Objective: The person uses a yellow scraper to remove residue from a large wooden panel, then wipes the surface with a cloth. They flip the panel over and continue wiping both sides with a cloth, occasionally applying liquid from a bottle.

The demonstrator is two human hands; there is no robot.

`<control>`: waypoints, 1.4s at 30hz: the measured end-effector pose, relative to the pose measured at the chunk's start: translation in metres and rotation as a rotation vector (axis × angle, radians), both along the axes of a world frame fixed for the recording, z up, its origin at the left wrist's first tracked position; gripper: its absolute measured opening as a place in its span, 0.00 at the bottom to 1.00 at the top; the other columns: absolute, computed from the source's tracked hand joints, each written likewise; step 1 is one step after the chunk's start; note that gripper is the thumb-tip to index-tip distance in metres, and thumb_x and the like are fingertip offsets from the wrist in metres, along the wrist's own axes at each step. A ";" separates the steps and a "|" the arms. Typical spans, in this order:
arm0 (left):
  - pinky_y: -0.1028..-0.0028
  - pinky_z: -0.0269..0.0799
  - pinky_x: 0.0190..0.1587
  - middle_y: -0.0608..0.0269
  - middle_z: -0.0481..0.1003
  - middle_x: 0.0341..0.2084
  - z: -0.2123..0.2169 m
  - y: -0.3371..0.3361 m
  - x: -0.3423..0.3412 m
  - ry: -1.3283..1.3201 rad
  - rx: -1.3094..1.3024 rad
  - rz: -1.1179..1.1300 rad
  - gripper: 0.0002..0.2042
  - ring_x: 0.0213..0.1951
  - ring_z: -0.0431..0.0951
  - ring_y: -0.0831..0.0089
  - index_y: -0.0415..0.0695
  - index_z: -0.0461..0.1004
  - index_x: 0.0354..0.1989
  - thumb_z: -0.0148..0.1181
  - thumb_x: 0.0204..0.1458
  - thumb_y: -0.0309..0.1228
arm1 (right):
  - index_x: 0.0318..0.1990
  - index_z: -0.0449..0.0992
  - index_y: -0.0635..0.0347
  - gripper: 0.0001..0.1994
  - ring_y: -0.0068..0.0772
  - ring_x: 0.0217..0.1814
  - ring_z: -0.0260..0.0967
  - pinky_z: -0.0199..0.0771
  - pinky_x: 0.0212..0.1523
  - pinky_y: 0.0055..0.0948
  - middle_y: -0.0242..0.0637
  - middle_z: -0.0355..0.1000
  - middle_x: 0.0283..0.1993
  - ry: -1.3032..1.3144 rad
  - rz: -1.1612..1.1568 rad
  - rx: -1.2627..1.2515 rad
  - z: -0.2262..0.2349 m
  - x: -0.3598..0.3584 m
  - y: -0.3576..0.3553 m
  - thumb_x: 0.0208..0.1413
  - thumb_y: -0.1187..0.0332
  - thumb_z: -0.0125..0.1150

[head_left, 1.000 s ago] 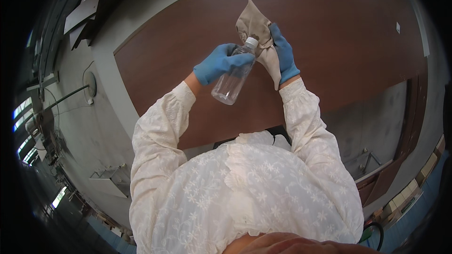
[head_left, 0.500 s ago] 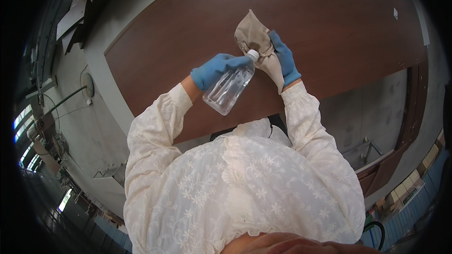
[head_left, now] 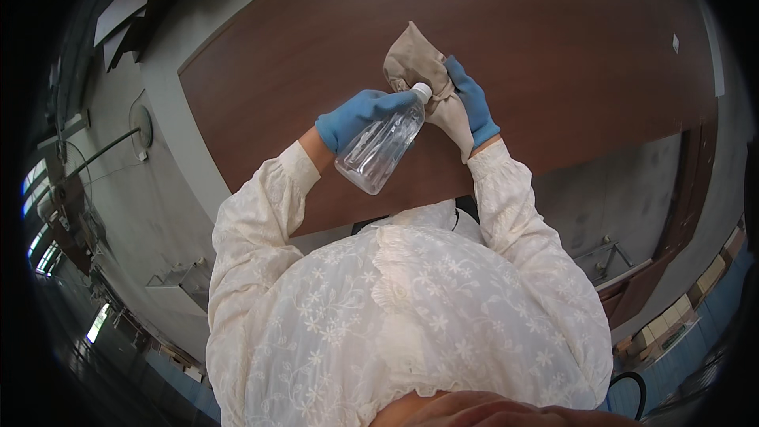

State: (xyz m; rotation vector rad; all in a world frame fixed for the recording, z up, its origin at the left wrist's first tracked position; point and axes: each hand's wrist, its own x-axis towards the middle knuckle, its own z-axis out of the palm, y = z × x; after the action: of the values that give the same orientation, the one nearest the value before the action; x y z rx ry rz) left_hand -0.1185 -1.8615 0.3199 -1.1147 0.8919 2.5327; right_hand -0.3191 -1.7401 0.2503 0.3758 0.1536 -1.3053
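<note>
My left hand, in a blue glove, is closed around a clear plastic bottle. The bottle tilts so that its white cap points up and to the right, against a beige cloth. Also gloved in blue, my right hand grips this crumpled cloth from its right side. One end of the cloth sticks up beyond the hands, and another hangs toward my right wrist. Some of my right fingers are hidden behind the cloth. Both hands are over a brown board.
The wide brown board spreads beneath and beyond my hands, with a small white label at its far right. A round-based metal stand is on the floor at the left. Stacked boxes lie at the lower right.
The hands, bottle and cloth have shifted very slightly toward the left in the picture. Both grips stay the same, and the cap stays against the cloth.
</note>
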 end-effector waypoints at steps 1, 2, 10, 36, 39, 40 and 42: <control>0.71 0.85 0.40 0.57 0.84 0.40 0.001 -0.002 0.002 -0.018 -0.022 -0.014 0.23 0.37 0.86 0.69 0.37 0.80 0.53 0.62 0.68 0.48 | 0.73 0.65 0.61 0.28 0.49 0.69 0.70 0.69 0.72 0.52 0.47 0.69 0.71 0.031 0.006 0.019 0.001 0.003 0.000 0.76 0.51 0.49; 0.71 0.84 0.42 0.58 0.83 0.39 0.003 -0.002 0.004 -0.013 -0.094 -0.026 0.23 0.37 0.85 0.70 0.36 0.80 0.53 0.63 0.67 0.48 | 0.73 0.65 0.61 0.28 0.48 0.69 0.71 0.69 0.72 0.50 0.47 0.69 0.70 0.060 0.017 0.027 0.001 0.006 -0.002 0.76 0.51 0.49; 0.67 0.77 0.59 0.58 0.78 0.53 0.016 -0.015 0.039 0.019 -0.907 -0.021 0.36 0.54 0.80 0.68 0.38 0.72 0.63 0.80 0.47 0.40 | 0.76 0.62 0.59 0.31 0.50 0.80 0.58 0.53 0.83 0.53 0.49 0.61 0.79 -0.039 -0.113 -0.071 0.014 0.000 -0.046 0.74 0.51 0.50; 0.73 0.81 0.38 0.65 0.79 0.38 -0.075 -0.400 0.258 0.079 -1.411 1.165 0.18 0.37 0.80 0.74 0.45 0.70 0.51 0.72 0.57 0.21 | 0.47 0.78 0.58 0.12 0.58 0.52 0.73 0.71 0.57 0.52 0.50 0.76 0.46 3.028 -0.298 -0.676 -0.062 0.098 -0.343 0.65 0.61 0.56; 0.73 0.81 0.41 0.65 0.80 0.40 -0.098 -0.427 0.275 0.079 -1.603 1.142 0.19 0.38 0.80 0.74 0.45 0.71 0.52 0.72 0.57 0.22 | 0.49 0.80 0.57 0.17 0.56 0.52 0.75 0.74 0.56 0.51 0.52 0.77 0.52 3.331 -0.438 -0.087 -0.057 0.028 -0.332 0.64 0.55 0.58; 0.73 0.81 0.45 0.66 0.80 0.41 -0.105 -0.433 0.281 0.025 -1.698 1.118 0.20 0.41 0.81 0.75 0.45 0.71 0.54 0.74 0.57 0.24 | 0.50 0.80 0.58 0.17 0.56 0.50 0.75 0.74 0.55 0.50 0.51 0.78 0.52 3.395 -0.515 -0.007 -0.062 0.035 -0.337 0.66 0.56 0.57; 0.73 0.80 0.47 0.66 0.80 0.42 -0.116 -0.440 0.287 0.096 -1.730 1.078 0.21 0.43 0.81 0.76 0.45 0.71 0.54 0.75 0.57 0.26 | 0.49 0.81 0.60 0.17 0.57 0.49 0.75 0.75 0.53 0.50 0.50 0.78 0.51 3.326 -0.296 0.229 -0.070 0.075 -0.347 0.67 0.57 0.56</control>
State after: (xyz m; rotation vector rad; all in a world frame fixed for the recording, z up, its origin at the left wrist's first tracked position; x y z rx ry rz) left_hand 0.1687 -2.3012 0.2040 -2.1893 3.5022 1.7036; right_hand -0.2440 -2.0874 0.1802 1.5392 -2.1775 0.4804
